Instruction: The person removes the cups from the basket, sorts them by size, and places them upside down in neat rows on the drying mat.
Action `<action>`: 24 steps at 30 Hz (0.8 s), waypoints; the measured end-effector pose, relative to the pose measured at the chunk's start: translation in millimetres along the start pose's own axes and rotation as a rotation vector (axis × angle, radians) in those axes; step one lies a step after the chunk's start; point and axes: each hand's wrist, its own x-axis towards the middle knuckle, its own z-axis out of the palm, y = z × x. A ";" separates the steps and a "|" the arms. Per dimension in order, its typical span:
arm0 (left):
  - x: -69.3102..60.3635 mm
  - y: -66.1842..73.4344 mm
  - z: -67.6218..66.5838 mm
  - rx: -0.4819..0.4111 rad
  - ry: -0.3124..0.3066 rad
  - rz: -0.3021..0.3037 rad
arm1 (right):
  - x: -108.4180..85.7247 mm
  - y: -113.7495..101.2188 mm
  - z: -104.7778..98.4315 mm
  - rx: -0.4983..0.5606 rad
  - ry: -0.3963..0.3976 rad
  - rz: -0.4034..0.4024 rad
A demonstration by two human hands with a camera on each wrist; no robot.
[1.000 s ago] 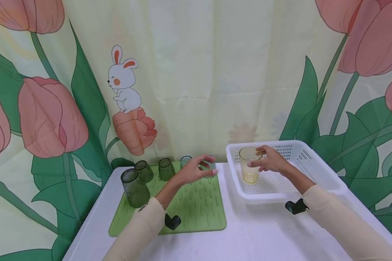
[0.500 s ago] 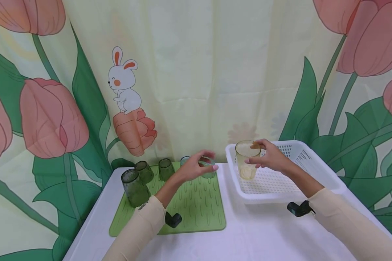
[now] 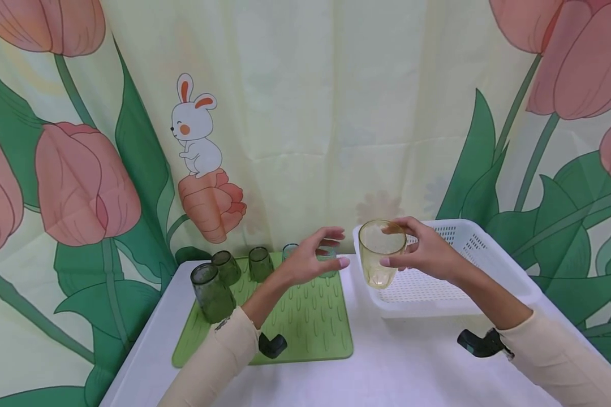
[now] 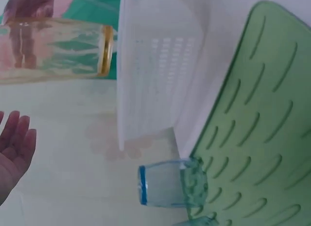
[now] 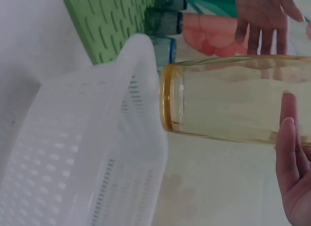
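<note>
My right hand holds a clear yellow glass by its upper part, thumb on one side and fingers on the other. The glass hangs over the left rim of the white basket; its amber base shows in the right wrist view. My left hand is held over the back of the green mat, fingers loosely bent and holding nothing. Behind its fingers a pale blue glass stands on the mat, apart from the hand in the left wrist view. Another blue glass is partly hidden by that hand.
Several dark green glasses stand along the mat's left and back, the tallest glass in front. White cloth covers the table. A printed curtain hangs close behind the mat and basket.
The yellow glass has risen out of the basket and moved left and nearer in my right hand. My left hand stays in about the same place, with its fingers a little straighter.
</note>
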 end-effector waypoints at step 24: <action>-11.7 25.1 15.6 0.106 -0.040 0.093 | -20.5 -13.9 37.8 0.140 -0.135 -0.085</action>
